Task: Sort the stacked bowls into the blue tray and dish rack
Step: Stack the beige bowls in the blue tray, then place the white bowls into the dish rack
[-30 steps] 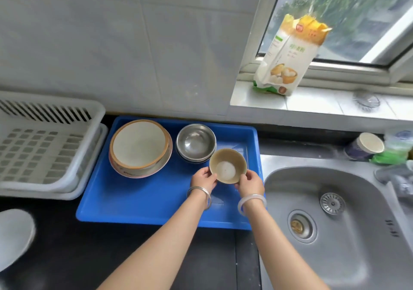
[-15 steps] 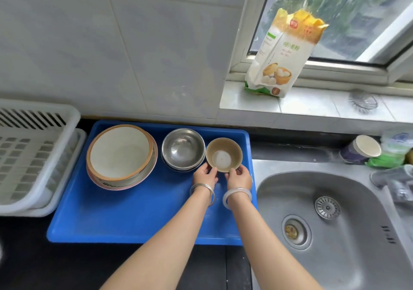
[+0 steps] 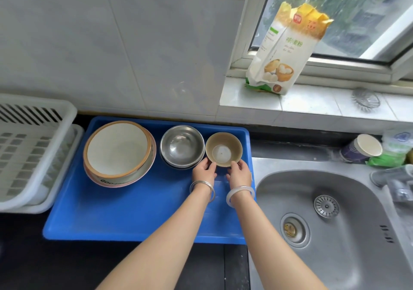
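rack [image 3: 33, 155] left of tray [image 3: 134, 213] | sink [image 3: 348, 258] right | wide bowls [image 3: 118, 150], metal bowls [image 3: 182, 148], small bowl [image 3: 223, 149] across tray rear

A small tan bowl [image 3: 224, 149] is held by its near side between the left hand [image 3: 204, 171] and the right hand [image 3: 239, 173] at the far right corner of the blue tray [image 3: 134, 211], just beside a stack of steel bowls [image 3: 182, 145]. A stack of large cream bowls [image 3: 118, 152] is set further left in the tray, and a white dish rack [image 3: 26, 151] is placed against the tray's left edge. A steel sink [image 3: 335, 222] is seen to the right, with a flour bag [image 3: 288, 50] stood on the windowsill [image 3: 312, 102] above it.
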